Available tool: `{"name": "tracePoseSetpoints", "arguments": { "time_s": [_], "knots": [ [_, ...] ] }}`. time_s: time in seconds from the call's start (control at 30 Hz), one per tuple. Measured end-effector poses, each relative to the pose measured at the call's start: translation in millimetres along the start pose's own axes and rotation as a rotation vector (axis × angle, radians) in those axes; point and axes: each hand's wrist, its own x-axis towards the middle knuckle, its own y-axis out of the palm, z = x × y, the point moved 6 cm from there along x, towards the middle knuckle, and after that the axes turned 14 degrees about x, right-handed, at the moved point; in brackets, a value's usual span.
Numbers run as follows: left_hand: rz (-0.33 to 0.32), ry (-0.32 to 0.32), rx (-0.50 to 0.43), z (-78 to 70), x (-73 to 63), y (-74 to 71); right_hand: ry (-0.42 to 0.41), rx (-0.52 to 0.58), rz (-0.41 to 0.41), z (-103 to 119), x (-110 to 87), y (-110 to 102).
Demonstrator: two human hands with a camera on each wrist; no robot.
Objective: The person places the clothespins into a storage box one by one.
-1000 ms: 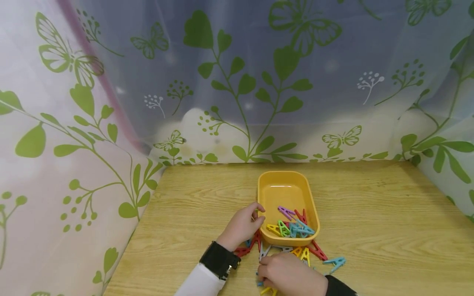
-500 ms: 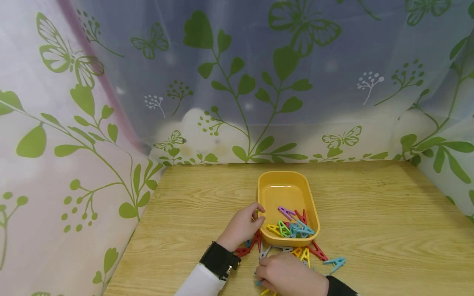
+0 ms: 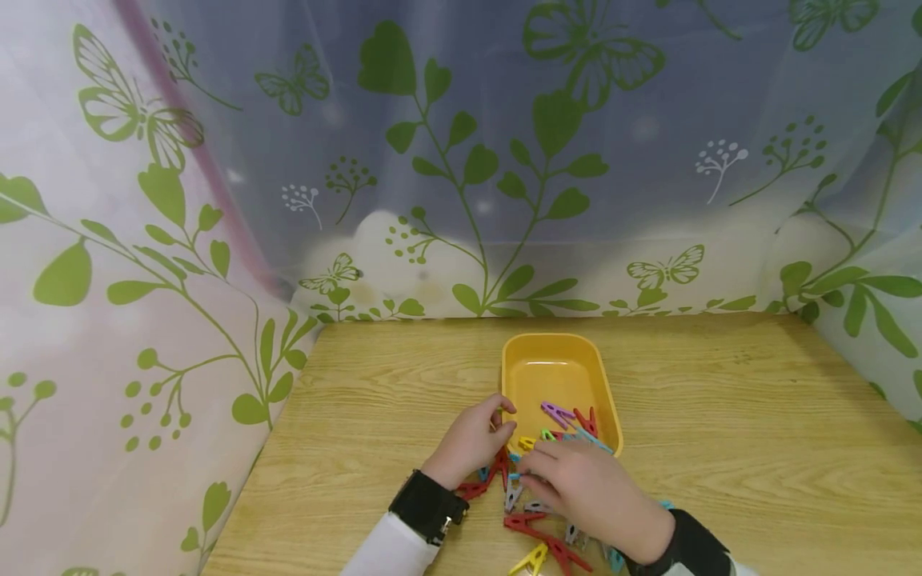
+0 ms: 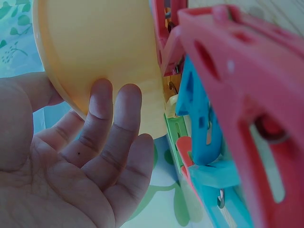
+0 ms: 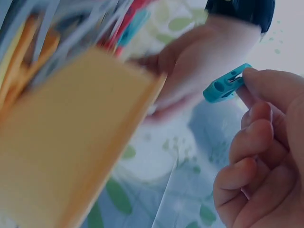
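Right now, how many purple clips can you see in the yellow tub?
1. The purple clip lies on the floor of the yellow tub, toward the near end. More could be hidden there behind the right hand.

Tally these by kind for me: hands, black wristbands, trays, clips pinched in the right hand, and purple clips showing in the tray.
Hands: 2 (left hand, right hand)
Wristbands: 2 (left band, right band)
Trays: 1 (yellow tray)
Clips pinched: 1 (blue clip)
Purple clips in tray: 1 (purple clip)
Total: 7
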Motion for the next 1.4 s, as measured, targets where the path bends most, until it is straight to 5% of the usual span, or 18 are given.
{"name": "tracePoseSetpoints", "arguments": {
  "time_s": [0.2, 0.6, 1.13, 1.4],
  "knots": [
    [0.001, -0.004, 0.011, -0.6, -0.3, 0.1, 0.089, -0.112, -0.013, -25, -1.0, -17],
    [-0.01, -0.023, 0.019, 0.2, 0.1, -0.6, 0.318, -0.174, 0.123, -60, -8.7, -14],
    [-0.007, -0.027, 0.014, -1.7, -0.4, -1.1, 0.406, -0.174, 0.201, -73, -14.2, -4],
    [-0.006, -0.034, 0.008, -1.5, -0.4, -0.6, 0.387, -0.18, 0.195, -71, -13.0, -6]
  ]
}}
